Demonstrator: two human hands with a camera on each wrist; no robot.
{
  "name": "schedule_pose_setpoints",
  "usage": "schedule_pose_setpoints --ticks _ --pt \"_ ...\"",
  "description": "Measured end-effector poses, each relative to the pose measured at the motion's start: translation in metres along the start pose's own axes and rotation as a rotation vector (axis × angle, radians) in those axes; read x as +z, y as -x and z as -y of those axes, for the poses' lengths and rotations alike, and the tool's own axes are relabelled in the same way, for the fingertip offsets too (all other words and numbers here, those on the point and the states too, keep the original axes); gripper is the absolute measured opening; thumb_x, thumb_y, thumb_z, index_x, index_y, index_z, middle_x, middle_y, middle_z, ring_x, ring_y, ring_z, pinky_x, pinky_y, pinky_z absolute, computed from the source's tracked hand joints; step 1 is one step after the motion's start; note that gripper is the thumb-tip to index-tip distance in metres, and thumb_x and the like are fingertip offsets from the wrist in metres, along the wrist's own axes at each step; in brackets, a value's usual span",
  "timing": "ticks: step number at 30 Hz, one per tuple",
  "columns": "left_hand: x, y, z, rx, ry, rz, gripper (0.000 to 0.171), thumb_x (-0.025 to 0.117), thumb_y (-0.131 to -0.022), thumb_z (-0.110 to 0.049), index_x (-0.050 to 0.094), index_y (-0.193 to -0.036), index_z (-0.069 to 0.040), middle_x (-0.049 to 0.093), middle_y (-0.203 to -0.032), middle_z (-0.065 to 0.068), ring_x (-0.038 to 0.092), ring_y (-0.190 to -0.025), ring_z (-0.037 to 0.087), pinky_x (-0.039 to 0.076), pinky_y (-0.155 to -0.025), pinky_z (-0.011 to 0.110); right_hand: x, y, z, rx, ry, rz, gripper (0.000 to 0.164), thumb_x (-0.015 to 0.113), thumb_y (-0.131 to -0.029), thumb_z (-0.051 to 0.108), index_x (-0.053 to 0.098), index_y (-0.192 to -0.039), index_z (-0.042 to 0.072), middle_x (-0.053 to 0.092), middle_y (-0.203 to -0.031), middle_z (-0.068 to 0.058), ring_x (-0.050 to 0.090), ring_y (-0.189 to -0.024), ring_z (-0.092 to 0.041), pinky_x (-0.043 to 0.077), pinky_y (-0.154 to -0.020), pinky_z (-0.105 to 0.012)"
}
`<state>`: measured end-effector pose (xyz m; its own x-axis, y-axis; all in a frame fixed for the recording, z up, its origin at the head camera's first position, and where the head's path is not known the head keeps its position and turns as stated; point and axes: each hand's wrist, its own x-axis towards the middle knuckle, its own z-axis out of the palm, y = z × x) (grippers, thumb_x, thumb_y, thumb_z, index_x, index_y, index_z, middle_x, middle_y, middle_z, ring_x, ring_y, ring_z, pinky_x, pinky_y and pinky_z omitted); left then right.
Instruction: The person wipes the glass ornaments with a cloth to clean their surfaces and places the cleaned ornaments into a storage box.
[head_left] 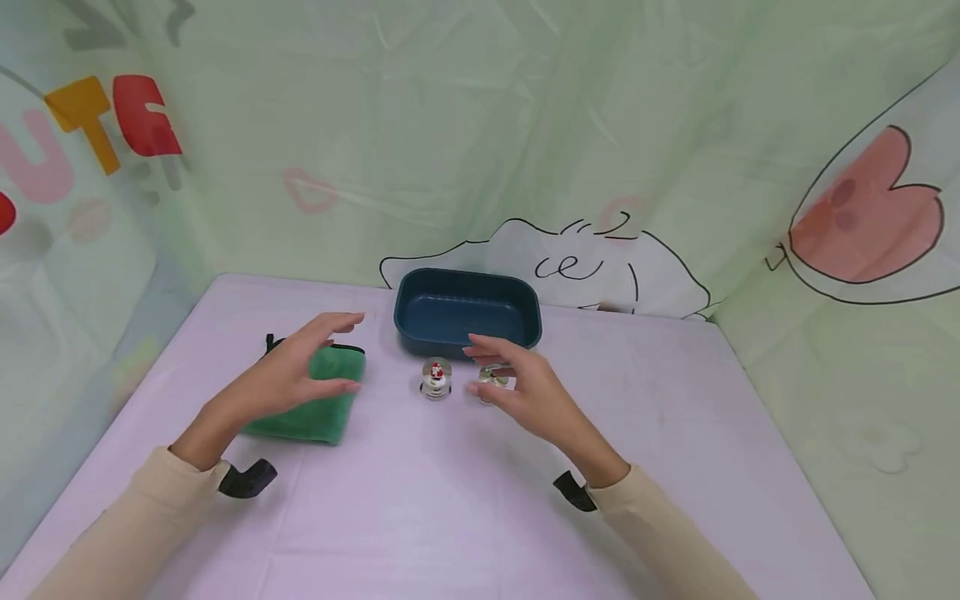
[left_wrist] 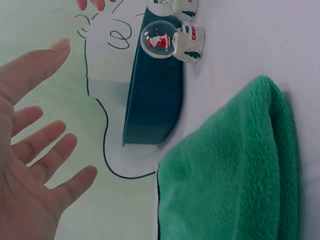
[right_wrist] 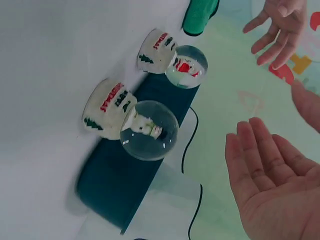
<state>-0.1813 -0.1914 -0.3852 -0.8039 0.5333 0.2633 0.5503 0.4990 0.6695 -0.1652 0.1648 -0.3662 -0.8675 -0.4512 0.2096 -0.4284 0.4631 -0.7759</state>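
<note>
My left hand (head_left: 288, 372) hovers over a folded green cloth (head_left: 330, 408), fingers and thumb spread apart, holding nothing. In the head view my right hand (head_left: 528, 389) hangs in the air and partly covers a snow globe (head_left: 492, 377). That globe shows a white figure inside in the right wrist view (right_wrist: 145, 127). To its left stands a second snow globe (head_left: 436, 379) with a small red Santa. Both globes sit upright on white bases with red lettering and green trees. Neither hand touches them. Right behind the globes is a dark blue rectangular tub (head_left: 467, 312).
A pale lilac cloth (head_left: 420, 517) covers the table. Light green sheeting (head_left: 450, 125) with printed letters and hearts hangs around its back and sides. Black straps (head_left: 247, 479) show at both cuffs.
</note>
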Motion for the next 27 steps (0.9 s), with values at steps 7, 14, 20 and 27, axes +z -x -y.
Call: schedule_pose_setpoints --ticks 7,14,20,27 --pt "-0.001 0.005 0.017 -0.023 0.061 0.04 0.082 0.082 -0.088 -0.023 0.037 -0.155 -0.016 0.042 -0.156 0.006 0.043 -0.14 0.026 0.038 -0.112 0.05 0.015 -0.01 0.0 0.023 0.017 -0.051 0.062 0.083 -0.086 0.011 0.056 -0.142 0.008 0.067 -0.133 -0.006 0.062 -0.122 -0.022 0.051 -0.103 -0.049" --pt "-0.003 0.012 0.035 -0.113 0.05 0.11 0.085 0.082 -0.088 -0.032 0.036 -0.156 -0.012 0.039 -0.158 0.007 0.038 -0.144 0.032 0.035 -0.114 0.058 0.031 -0.018 -0.002 0.09 0.027 -0.031 0.065 0.083 -0.083 0.004 0.056 -0.142 0.007 0.065 -0.134 -0.008 0.061 -0.124 -0.025 0.049 -0.105 -0.051" --pt "-0.004 0.017 0.05 -0.141 0.067 0.141 0.083 0.083 -0.086 -0.028 0.039 -0.154 -0.009 0.042 -0.155 0.01 0.04 -0.142 0.035 0.034 -0.114 0.06 0.042 -0.024 -0.008 0.115 0.001 -0.009 0.065 0.084 -0.082 0.004 0.056 -0.141 0.006 0.064 -0.136 -0.008 0.059 -0.127 -0.026 0.049 -0.106 -0.048" --pt "-0.004 0.022 0.061 -0.187 0.062 0.166 0.08 0.082 -0.087 -0.033 0.041 -0.154 -0.017 0.044 -0.155 0.008 0.037 -0.144 0.033 0.031 -0.115 0.059 0.051 -0.029 -0.018 0.141 -0.056 0.02 0.065 0.084 -0.082 0.001 0.057 -0.141 0.007 0.058 -0.141 -0.006 0.054 -0.132 -0.026 0.047 -0.11 -0.042"
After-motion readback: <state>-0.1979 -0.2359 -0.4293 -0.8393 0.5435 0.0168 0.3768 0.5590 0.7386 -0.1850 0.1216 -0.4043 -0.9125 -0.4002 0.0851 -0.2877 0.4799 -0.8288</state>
